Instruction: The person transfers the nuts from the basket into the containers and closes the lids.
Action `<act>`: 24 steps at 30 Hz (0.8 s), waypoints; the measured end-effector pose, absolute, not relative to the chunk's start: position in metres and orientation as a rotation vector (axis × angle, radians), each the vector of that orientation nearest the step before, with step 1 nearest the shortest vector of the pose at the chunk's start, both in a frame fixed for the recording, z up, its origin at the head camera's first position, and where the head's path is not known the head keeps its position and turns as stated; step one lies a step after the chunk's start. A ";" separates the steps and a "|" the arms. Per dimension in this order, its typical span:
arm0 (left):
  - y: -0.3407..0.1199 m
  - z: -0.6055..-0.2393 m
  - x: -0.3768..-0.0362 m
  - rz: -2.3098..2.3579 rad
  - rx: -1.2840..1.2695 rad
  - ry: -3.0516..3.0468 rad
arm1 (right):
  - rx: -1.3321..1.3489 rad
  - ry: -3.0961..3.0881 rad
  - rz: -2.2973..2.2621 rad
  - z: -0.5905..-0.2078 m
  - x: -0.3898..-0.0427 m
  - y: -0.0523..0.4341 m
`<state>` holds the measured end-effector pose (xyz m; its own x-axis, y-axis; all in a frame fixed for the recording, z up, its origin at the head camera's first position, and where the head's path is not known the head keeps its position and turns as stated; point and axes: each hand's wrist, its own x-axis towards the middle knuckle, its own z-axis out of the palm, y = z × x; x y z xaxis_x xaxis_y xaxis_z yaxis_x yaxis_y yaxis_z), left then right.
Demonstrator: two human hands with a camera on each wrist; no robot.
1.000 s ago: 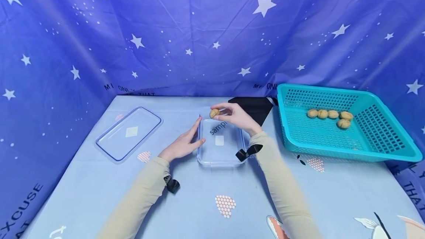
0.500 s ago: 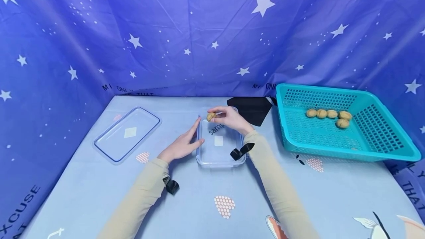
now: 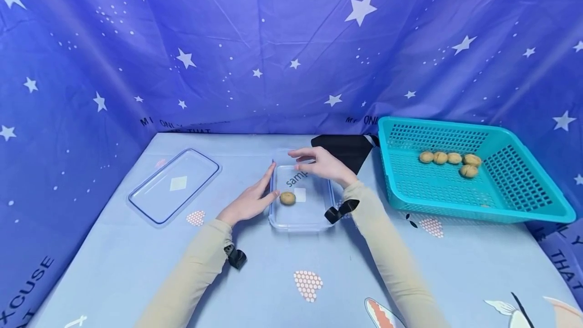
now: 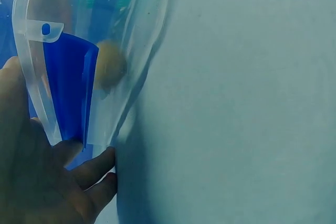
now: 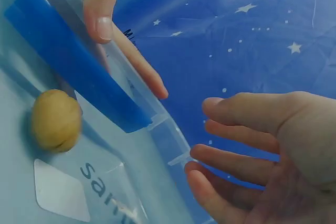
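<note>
A walnut [image 3: 287, 198] lay in the clear box [image 3: 319, 219]. The left hand [image 3: 248, 201] rested flat against its left wall. The right hand [image 3: 321, 163] hovered above, fingers spread, holding nothing.

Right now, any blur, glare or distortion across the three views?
Head view: sharp, evenly lit, wide-angle bowing at the edges. Left wrist view: soft and hazy, walnut blurred through the clear container wall, left hand dim. Right wrist view: right hand close and slightly soft, walnut crisp.
</note>
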<state>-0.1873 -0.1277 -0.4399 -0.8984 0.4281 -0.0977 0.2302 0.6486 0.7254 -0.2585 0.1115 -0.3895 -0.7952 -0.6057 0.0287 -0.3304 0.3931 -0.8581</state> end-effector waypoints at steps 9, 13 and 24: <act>-0.127 -0.442 -0.187 1.100 0.532 2.611 | -0.850 2.472 -1.309 -0.385 -0.248 0.130; -0.128 -0.440 -0.188 1.098 0.538 2.612 | -0.848 2.519 -1.300 -0.381 -0.243 0.136; -0.126 -0.440 -0.187 1.102 0.536 2.621 | -0.814 2.579 -1.280 -0.366 -0.230 0.160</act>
<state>-0.1875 -0.1264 -0.4400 -0.9017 0.4242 -0.0837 0.2369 0.6466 0.7251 -0.2305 0.1600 -0.3656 -0.8415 -0.5303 0.1031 -0.4029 0.4889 -0.7737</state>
